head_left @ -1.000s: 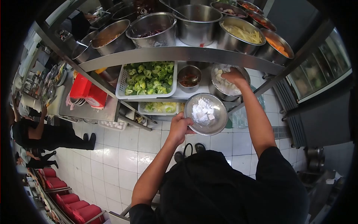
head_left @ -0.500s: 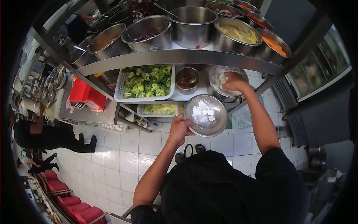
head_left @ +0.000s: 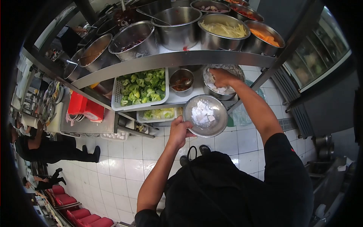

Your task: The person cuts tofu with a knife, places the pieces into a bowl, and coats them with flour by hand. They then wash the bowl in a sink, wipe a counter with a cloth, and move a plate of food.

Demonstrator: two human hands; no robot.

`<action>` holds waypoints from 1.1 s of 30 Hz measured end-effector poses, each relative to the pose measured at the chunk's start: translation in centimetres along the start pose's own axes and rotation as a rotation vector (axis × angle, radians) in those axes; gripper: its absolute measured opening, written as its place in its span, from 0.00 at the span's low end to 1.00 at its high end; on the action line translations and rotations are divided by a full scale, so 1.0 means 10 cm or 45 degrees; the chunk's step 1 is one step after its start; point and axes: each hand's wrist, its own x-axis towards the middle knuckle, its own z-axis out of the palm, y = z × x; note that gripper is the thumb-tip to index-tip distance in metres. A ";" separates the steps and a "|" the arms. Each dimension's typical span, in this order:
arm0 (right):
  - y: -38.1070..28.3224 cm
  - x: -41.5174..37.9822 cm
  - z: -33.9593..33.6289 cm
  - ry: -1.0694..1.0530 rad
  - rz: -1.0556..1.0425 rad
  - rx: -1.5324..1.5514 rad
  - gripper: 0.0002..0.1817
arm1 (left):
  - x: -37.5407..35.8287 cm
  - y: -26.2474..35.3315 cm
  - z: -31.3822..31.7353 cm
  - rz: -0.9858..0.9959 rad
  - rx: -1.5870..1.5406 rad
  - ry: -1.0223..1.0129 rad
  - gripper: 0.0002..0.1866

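Note:
My left hand (head_left: 179,132) grips the rim of a shallow metal bowl (head_left: 221,126), thumb on top and fingers underneath. Several white cubes (head_left: 204,111) dusted with white powder lie in that bowl. My right hand (head_left: 224,78) reaches into a deeper metal pot (head_left: 208,91) on the shelf, which contains white, powdery pieces (head_left: 235,70). Its fingers are curled down among them, and the fingertips are hidden, so what they hold does not show.
A white basket (head_left: 114,99) of broccoli (head_left: 141,87) and a small pot (head_left: 182,90) with a spoon share the shelf. Above, a metal bar (head_left: 177,58) fronts several ingredient pots. A red scale (head_left: 86,107) stands left. Another person (head_left: 56,147) is at far left.
The view has shifted, so the shelf now sits further left. My right hand has moved toward the left side of the pot. My left hand still holds the bowl.

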 end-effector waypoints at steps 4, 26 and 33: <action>-0.07 -0.05 -0.08 0.008 0.101 -0.024 0.38 | -0.04 -0.02 -0.02 0.002 -0.045 0.018 0.10; 0.01 -0.03 -0.15 0.183 -0.048 0.007 0.30 | -0.13 -0.08 -0.07 0.020 -0.120 0.088 0.07; 0.01 0.08 0.01 0.111 -0.060 0.064 0.36 | -0.10 -0.02 -0.01 0.020 -0.085 0.052 0.07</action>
